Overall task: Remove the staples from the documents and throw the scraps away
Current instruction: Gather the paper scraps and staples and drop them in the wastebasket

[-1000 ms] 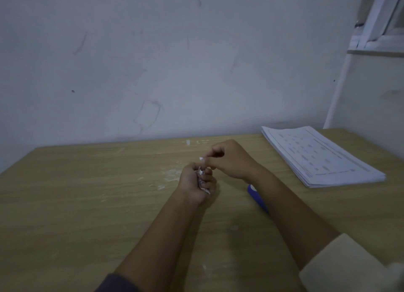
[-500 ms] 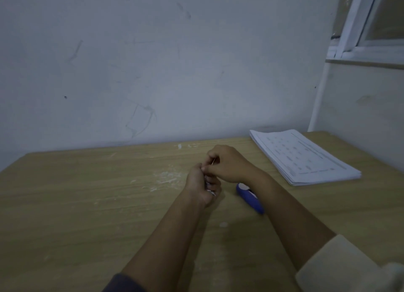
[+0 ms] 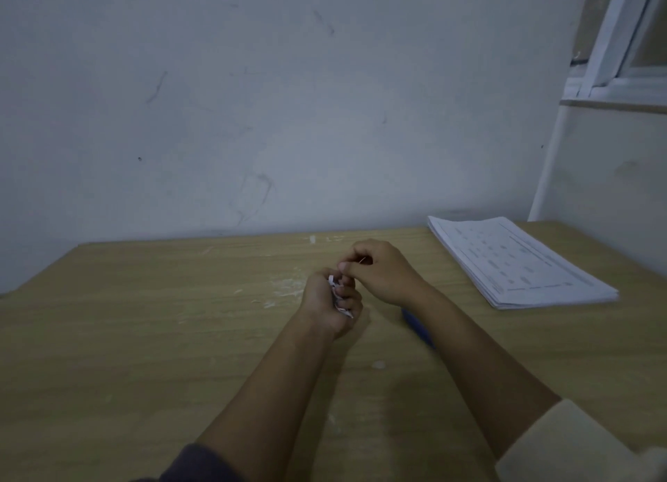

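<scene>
Over the middle of the wooden table (image 3: 144,337), my left hand (image 3: 330,303) grips a bunch of small white paper scraps (image 3: 337,294) in a curled fist. My right hand (image 3: 382,270) sits just above and to the right of it, fingertips pinched together at the top of the scraps; a thin bit, perhaps a staple, shows between the fingers. A stack of printed documents (image 3: 516,261) lies at the back right of the table. A blue tool (image 3: 418,328), mostly hidden by my right forearm, lies on the table beneath it.
A pale wall stands right behind the table's far edge. A window frame (image 3: 613,48) and its sill are at the upper right. White flecks and smears (image 3: 285,290) mark the tabletop left of my hands.
The view has shifted slightly, so the blue tool is more covered by my right forearm. Both hands stay together on the scraps with little movement.
</scene>
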